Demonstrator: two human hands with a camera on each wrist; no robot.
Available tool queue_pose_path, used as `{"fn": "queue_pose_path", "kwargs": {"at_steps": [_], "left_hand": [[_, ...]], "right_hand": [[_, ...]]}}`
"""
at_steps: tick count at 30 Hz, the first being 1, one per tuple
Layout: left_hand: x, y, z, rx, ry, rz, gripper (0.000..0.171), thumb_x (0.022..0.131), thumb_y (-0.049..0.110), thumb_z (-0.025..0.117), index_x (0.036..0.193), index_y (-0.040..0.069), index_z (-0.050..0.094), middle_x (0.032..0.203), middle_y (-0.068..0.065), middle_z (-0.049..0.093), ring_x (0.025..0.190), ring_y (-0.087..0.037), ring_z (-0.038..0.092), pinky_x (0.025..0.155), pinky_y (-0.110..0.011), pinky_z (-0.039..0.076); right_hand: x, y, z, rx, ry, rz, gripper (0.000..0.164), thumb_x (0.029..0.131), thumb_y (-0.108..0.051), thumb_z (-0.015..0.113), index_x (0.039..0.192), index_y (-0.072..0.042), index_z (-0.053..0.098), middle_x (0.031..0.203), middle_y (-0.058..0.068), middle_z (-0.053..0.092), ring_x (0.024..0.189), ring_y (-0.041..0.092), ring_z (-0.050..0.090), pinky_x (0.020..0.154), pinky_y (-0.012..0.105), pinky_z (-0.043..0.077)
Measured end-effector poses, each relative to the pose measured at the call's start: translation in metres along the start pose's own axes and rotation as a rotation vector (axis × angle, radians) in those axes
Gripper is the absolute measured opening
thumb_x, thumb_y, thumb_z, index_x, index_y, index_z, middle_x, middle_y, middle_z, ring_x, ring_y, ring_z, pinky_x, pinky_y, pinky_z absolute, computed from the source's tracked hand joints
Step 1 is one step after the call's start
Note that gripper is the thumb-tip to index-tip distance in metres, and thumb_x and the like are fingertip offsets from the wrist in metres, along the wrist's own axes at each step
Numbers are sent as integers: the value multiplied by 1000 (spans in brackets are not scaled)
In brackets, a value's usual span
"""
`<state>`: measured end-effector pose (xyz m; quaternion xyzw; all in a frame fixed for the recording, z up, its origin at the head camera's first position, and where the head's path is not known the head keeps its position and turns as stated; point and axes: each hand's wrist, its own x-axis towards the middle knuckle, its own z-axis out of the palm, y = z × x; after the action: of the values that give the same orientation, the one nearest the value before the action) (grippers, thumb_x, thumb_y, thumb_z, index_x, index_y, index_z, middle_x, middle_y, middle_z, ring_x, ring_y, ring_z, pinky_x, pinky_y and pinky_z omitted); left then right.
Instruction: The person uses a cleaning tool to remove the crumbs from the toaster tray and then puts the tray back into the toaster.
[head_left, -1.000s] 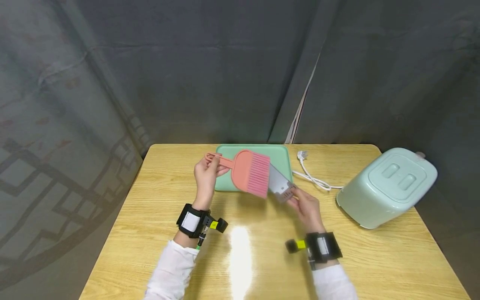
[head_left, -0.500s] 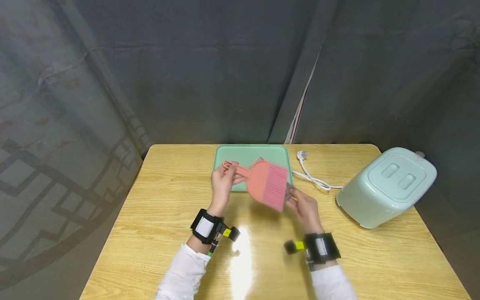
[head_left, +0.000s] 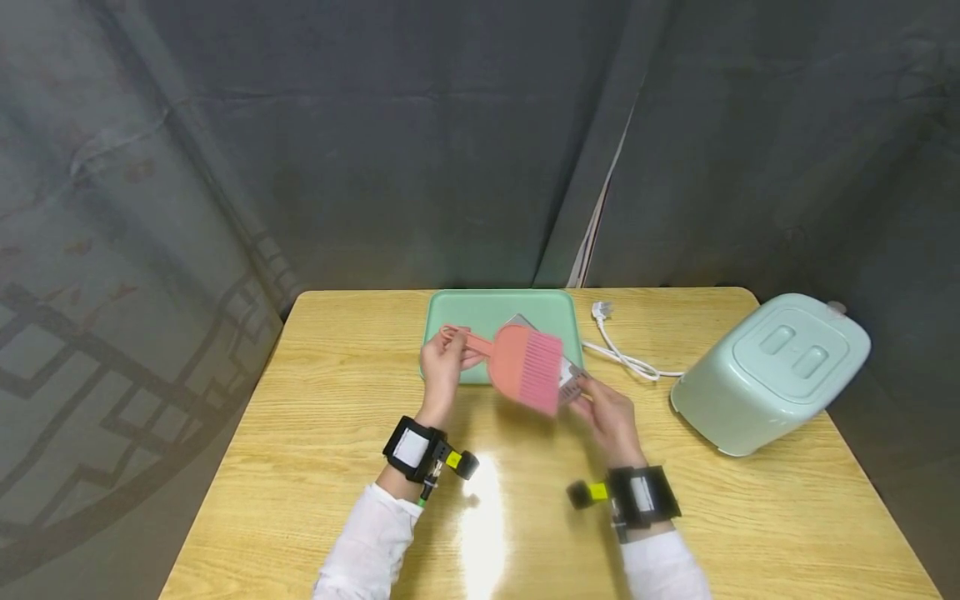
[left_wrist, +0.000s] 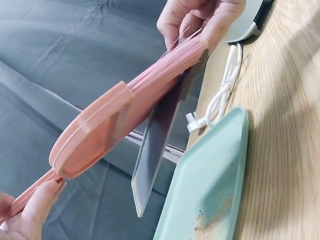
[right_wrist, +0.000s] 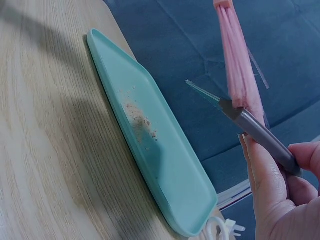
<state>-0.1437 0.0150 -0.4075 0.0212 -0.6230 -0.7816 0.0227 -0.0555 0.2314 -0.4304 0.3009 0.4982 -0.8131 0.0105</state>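
My left hand pinches the handle of a pink hand brush and holds it level in the air. The brush's bristles lie across a flat grey crumb tray, hiding much of it in the head view. Between thumb and fingers, my right hand grips the crumb tray by its slotted grey end. In the left wrist view the tray's metal plate slants down towards a mint-green tray. Brown crumbs lie scattered on that green tray, beneath both tools.
A pale green toaster with a two-slot lid stands on the right of the wooden table. Its white cord and plug lie between it and the green tray. Grey curtains hang behind the table.
My left hand has brought the brush right and nearer over the crumb tray, then slightly back left during the last half second. My right hand has stayed almost in place.
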Motion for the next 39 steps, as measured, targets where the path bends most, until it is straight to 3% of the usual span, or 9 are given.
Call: {"fn": "queue_pose_path", "kwargs": {"at_steps": [4,10,23,29,39], "left_hand": [[2,-2,-1,10,32,-4,25,102,-2,48,109,-20,62,84,-26,72,61,-4,69,67,-25,65],[8,-4,-4,13,64,7,25,102,-2,48,109,-22,61,86,-30,71,61,-4,69,67,-25,65],[29,0,-16,71,158,6,26,102,0,50,113,-20,62,92,-32,69,63,-6,70,65,-22,64],[34,0,-17,72,191,-3,26,101,-3,47,114,-21,62,90,-30,69,57,0,66,62,-18,63],[38,1,-23,90,197,-4,27,102,-2,48,115,-21,61,90,-30,70,58,1,66,62,-18,63]], "right_hand": [[1,1,0,11,0,-3,46,105,-10,55,147,4,41,144,23,50,96,8,72,99,22,55],[4,1,-1,27,-12,-13,45,105,-6,53,147,6,40,149,26,44,96,8,73,100,23,54],[5,3,-2,-22,-17,-34,46,104,-8,55,145,7,41,145,25,48,93,7,73,98,23,56],[5,2,-2,-13,-15,-31,45,104,-7,55,144,8,41,143,24,50,93,8,73,99,23,56],[5,1,-2,-13,-11,-28,45,104,-7,54,145,7,41,149,26,45,94,8,73,99,23,56]]}}
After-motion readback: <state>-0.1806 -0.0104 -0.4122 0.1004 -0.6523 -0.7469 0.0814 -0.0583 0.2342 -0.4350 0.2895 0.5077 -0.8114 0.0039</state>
